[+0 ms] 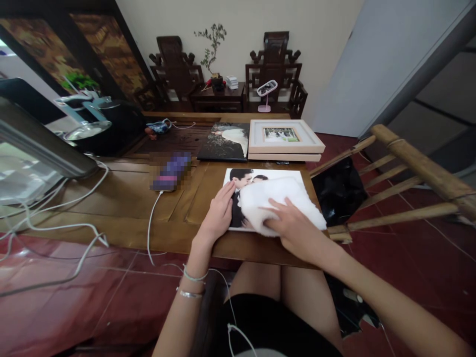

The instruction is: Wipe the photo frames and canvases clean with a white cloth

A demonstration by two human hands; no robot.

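Note:
A photo panel with a picture of two people lies flat near the front edge of the wooden table. My left hand rests along the panel's left side, fingers stretched out flat and touching it. On top of the panel, my right hand grips a fluffy white cloth, its fingers bent into the pile. The cloth covers most of the panel's middle and right side and hangs slightly past its right edge.
Behind the panel lie a dark photo panel and stacked pale frames. A phone with a white cable lies to the left, near a pot. A bamboo chair holding a black bag stands at the right.

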